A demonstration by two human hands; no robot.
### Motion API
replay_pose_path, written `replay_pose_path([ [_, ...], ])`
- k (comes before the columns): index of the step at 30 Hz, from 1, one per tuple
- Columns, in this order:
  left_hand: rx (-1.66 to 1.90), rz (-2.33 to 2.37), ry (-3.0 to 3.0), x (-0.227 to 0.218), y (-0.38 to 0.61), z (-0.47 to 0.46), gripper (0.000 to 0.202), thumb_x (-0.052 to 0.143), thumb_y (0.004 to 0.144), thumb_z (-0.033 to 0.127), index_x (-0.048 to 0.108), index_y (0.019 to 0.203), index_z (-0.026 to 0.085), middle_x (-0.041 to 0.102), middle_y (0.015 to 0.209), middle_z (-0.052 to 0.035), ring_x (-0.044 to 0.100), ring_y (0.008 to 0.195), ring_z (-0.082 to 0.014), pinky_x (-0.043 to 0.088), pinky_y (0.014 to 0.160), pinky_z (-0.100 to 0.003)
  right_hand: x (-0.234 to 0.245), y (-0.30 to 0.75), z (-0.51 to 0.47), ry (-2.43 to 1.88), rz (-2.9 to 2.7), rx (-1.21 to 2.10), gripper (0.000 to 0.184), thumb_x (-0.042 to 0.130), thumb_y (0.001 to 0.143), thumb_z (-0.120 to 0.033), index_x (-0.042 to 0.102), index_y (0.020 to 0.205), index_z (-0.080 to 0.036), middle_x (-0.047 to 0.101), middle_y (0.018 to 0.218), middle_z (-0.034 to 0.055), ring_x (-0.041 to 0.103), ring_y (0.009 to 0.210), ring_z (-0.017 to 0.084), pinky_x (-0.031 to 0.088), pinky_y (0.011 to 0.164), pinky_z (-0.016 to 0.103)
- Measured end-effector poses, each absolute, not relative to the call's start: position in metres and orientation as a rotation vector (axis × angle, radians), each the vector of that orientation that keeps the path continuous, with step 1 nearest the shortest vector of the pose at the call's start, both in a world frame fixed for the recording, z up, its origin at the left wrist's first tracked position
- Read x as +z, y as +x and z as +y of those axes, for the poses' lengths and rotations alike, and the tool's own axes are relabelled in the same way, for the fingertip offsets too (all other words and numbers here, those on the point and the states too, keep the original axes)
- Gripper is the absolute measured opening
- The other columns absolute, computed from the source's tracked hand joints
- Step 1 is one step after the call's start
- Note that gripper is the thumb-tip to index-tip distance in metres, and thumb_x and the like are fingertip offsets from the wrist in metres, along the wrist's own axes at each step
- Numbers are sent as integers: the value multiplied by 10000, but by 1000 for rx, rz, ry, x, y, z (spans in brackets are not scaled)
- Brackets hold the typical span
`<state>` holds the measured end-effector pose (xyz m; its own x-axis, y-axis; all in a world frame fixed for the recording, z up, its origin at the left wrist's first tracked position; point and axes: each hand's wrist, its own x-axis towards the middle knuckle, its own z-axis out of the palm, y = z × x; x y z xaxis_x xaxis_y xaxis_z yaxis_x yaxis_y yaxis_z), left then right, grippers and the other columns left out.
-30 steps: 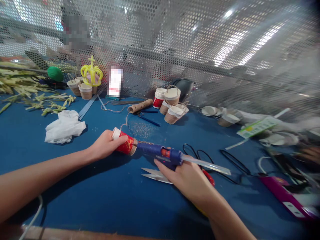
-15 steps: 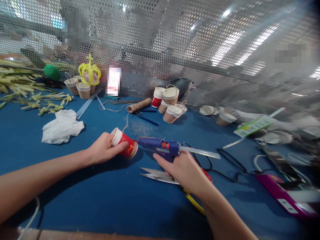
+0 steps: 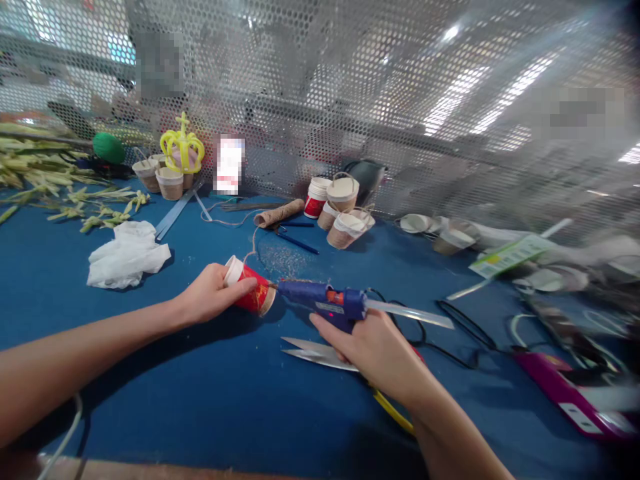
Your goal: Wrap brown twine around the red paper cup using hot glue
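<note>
My left hand is closed around a red and white paper cup, which lies tilted with its white rim to the upper left. Twine runs from the cup back to a twine roll. A tan band shows at the cup's base. In my right hand is a blue hot glue gun, a clear glue stick jutting from its rear. The gun's nozzle is at the cup's side near the base; whether it touches I cannot tell. Scissors lie partly hidden under my right hand.
Behind stand several twine-wrapped cups and a yellow crown. A crumpled white cloth lies left. Blue pliers rest near the twine roll. A purple power strip and black cable occupy the right, before a perforated metal screen.
The glue gun has tilted slightly, its rear end lower and a little farther right. The left hand keeps its hold on the cup, and the whole view has shifted slightly.
</note>
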<state>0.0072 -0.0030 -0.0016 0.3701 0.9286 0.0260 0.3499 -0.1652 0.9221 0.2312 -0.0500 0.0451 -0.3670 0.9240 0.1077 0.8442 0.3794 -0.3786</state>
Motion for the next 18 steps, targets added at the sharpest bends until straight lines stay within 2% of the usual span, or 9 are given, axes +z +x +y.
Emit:
replay_pose_path([
  [4, 803, 1186, 1644, 4, 9, -2, 357, 464, 727, 408, 434, 486, 147, 316, 459, 62, 253, 437, -61, 210, 411, -195, 45, 234, -52, -1526, -2367, 295, 276, 398, 800, -285, 634, 729, -162, 547, 520, 27, 487, 462, 131, 365, 444, 246],
  [7, 821, 1220, 1564, 6, 11, -1, 312, 485, 711, 387, 483, 520, 140, 394, 470, 52, 300, 435, -64, 226, 412, -192, 47, 233, -54, -1450, -2471, 174, 272, 405, 774, -258, 660, 799, -167, 547, 541, 48, 490, 493, 158, 341, 453, 269],
  [10, 831, 1232, 1492, 6, 12, 0, 291, 495, 704, 383, 554, 593, 121, 492, 510, 22, 371, 451, -76, 259, 427, -196, 48, 230, -56, -1452, -2475, 158, 260, 417, 758, -239, 665, 773, -161, 538, 544, 56, 478, 502, 164, 328, 457, 279],
  [12, 827, 1196, 1446, 5, 13, 0, 303, 493, 706, 388, 585, 630, 110, 541, 538, 0, 413, 467, -85, 282, 442, -198, 47, 228, -56, -1520, -2362, 288, 223, 445, 748, -252, 651, 729, -166, 546, 558, 50, 475, 507, 157, 347, 476, 283],
  [15, 833, 1173, 1397, 5, 14, 0, 302, 505, 696, 387, 579, 599, 112, 541, 528, 5, 415, 461, -78, 286, 443, -192, 44, 226, -55, -1605, -2186, 478, 161, 505, 715, -277, 607, 645, -174, 556, 559, 40, 486, 515, 152, 380, 495, 285],
  [18, 873, 1169, 1377, 4, 15, 0, 288, 526, 681, 386, 551, 583, 117, 502, 510, 27, 382, 454, -65, 279, 438, -182, 45, 227, -54, -1650, -2112, 615, 203, 506, 734, -326, 571, 612, -178, 526, 463, 7, 470, 425, 126, 382, 431, 256],
])
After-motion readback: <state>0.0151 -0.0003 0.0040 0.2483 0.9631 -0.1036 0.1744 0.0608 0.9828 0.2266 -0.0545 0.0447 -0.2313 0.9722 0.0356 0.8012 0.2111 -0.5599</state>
